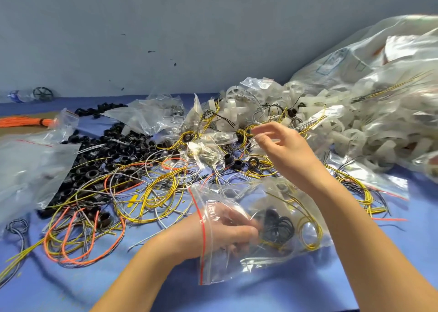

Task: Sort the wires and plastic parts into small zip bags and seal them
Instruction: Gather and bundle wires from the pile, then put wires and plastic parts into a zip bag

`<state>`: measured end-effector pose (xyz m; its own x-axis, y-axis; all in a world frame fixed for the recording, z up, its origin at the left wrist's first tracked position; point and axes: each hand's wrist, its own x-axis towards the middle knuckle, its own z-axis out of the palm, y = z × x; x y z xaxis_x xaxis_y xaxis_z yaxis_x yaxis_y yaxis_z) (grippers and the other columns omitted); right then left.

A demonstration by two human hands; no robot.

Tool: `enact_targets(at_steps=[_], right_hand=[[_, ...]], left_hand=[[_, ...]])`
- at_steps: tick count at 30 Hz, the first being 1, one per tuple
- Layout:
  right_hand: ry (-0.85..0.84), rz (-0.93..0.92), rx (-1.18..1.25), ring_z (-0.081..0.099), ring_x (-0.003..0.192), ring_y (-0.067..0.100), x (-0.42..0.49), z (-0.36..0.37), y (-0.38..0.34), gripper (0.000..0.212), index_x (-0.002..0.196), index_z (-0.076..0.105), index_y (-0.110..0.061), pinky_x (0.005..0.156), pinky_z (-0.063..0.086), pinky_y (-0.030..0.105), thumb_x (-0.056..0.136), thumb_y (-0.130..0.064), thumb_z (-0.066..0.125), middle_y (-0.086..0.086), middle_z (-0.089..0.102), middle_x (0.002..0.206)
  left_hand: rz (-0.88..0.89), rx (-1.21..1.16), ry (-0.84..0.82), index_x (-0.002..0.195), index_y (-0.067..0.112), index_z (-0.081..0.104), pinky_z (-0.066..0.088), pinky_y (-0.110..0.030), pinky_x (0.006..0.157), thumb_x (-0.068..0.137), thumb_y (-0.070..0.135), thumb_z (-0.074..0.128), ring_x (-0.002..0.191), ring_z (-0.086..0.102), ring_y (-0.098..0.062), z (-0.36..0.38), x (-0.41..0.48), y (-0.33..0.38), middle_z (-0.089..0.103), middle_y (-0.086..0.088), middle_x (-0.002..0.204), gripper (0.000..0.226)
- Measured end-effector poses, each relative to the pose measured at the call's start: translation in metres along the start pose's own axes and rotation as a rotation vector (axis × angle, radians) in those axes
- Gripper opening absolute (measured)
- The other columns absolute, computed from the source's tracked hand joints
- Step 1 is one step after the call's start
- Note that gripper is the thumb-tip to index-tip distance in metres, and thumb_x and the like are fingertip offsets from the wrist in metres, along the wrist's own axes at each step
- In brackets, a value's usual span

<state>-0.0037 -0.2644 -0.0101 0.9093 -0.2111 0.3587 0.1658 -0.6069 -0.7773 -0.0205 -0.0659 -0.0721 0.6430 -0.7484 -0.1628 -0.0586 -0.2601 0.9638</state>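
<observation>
A blue-covered table (417, 252) is shown, strewn with stock to be sorted. At 2 o'clock a large clear sack (384, 79) lies slumped, and white plastic parts (343, 133) spill from its mouth. At 9 o'clock a heap of black plastic rings (113, 150) is seen, and between 7 and 8 o'clock loose yellow wires (154, 193) and orange wires (78, 235) lie tangled together. Empty small bags (151, 115) are scattered at 11 o'clock. At 5 o'clock the zip bag (260, 269) being filled lies on the table, its red-lined mouth (202, 235) turned toward 9 o'clock. A black coil (277, 226) and a yellow loop (310, 231) are already held inside it. The left hand (232, 231) is inserted through the mouth, its fingers curled and apparently pinching the black coil. The right hand (282, 145) is raised over the pile at 1 o'clock with fingers half curled; whether anything is pinched cannot be told, owing to blur. The wires are judged light, springy and prone to snagging, so a coil is best taken across its whole bundle. The bag film is thin and slippery and is best held at the stiffer zip strip.
</observation>
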Motion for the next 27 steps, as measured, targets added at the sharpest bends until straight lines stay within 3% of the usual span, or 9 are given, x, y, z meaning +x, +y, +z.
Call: enact_targets(at_steps=[3,6,9,12,15,17,20,23,27], right_hand=[[0.006,0.003,-0.040,0.059,0.097,-0.004,0.000,-0.004,0.002,0.020,0.113,0.066,-0.027,0.073,0.045,0.013,0.099,-0.028,0.051,-0.008,0.067,0.109],[0.030,0.020,-0.120,0.063,0.095,0.008,-0.002,-0.007,0.003,0.021,0.112,0.067,-0.026,0.082,0.051,0.030,0.099,-0.027,0.050,-0.005,0.068,0.106],[0.024,0.036,-0.221,0.063,0.096,0.017,-0.006,-0.009,0.007,0.021,0.112,0.067,-0.022,0.086,0.049,0.035,0.099,-0.025,0.050,-0.003,0.068,0.104],[-0.022,0.071,-0.297,0.062,0.098,0.018,-0.009,-0.010,0.013,0.021,0.112,0.066,-0.021,0.085,0.048,0.034,0.099,-0.027,0.049,0.000,0.068,0.108],[-0.061,0.104,-0.342,0.061,0.100,0.018,-0.011,-0.009,0.018,0.022,0.113,0.066,-0.023,0.079,0.043,0.030,0.099,-0.028,0.049,0.000,0.069,0.112],[-0.078,0.105,-0.360,0.061,0.100,0.017,-0.011,-0.009,0.018,0.023,0.114,0.066,-0.023,0.076,0.040,0.028,0.099,-0.029,0.049,0.000,0.069,0.113],[-0.088,0.094,-0.330,0.061,0.099,0.016,-0.011,-0.008,0.013,0.023,0.115,0.065,-0.024,0.081,0.046,0.031,0.100,-0.030,0.048,-0.001,0.068,0.113],[-0.080,0.063,-0.301,0.061,0.097,0.015,-0.009,-0.004,0.007,0.023,0.113,0.066,-0.026,0.086,0.050,0.035,0.099,-0.031,0.048,-0.004,0.068,0.110],[-0.108,0.071,-0.330,0.062,0.100,0.019,-0.008,0.002,0.006,0.023,0.112,0.066,-0.026,0.087,0.050,0.037,0.099,-0.029,0.048,-0.003,0.069,0.110]], left_hand=[[0.128,0.144,0.107,0.083,0.028,0.077,0.043,-0.025,0.057,0.077,0.031,0.076,0.061,0.055,-0.010,0.003,0.000,-0.005,0.067,-0.005,0.070,0.007],[0.249,0.290,0.173,0.086,0.035,0.077,0.042,-0.029,0.058,0.071,0.051,0.071,0.061,0.054,-0.012,0.003,0.000,-0.008,0.069,-0.003,0.075,0.023],[0.171,0.254,0.182,0.089,0.030,0.077,0.047,-0.014,0.056,0.079,0.052,0.066,0.062,0.062,0.002,-0.007,-0.002,-0.006,0.074,0.008,0.077,0.027],[0.040,0.179,0.167,0.098,0.029,0.075,0.046,-0.019,0.047,0.086,0.060,0.057,0.050,0.057,-0.004,-0.031,-0.008,-0.007,0.074,-0.003,0.082,0.037],[-0.064,-0.074,0.252,0.096,0.017,0.075,0.037,-0.017,0.038,0.081,0.055,0.067,0.041,0.047,-0.011,-0.058,-0.018,-0.010,0.074,-0.008,0.082,0.042],[-0.110,-0.176,0.427,0.090,0.011,0.075,0.031,-0.015,0.033,0.081,0.049,0.064,0.038,0.044,-0.009,-0.072,-0.020,-0.010,0.072,-0.007,0.076,0.041],[-0.057,-0.275,0.708,0.084,0.008,0.070,0.029,-0.013,0.031,0.097,0.029,0.053,0.034,0.043,-0.007,-0.082,-0.015,-0.007,0.064,-0.003,0.063,0.029],[0.015,-0.227,0.815,0.087,0.011,0.067,0.034,-0.015,0.032,0.101,0.021,0.047,0.037,0.047,-0.006,-0.081,-0.003,0.001,0.062,-0.003,0.068,0.026],[0.099,0.071,0.902,0.094,0.016,0.068,0.047,-0.015,0.047,0.099,0.014,0.049,0.055,0.058,0.000,-0.075,0.020,0.009,0.067,-0.003,0.083,0.020]])
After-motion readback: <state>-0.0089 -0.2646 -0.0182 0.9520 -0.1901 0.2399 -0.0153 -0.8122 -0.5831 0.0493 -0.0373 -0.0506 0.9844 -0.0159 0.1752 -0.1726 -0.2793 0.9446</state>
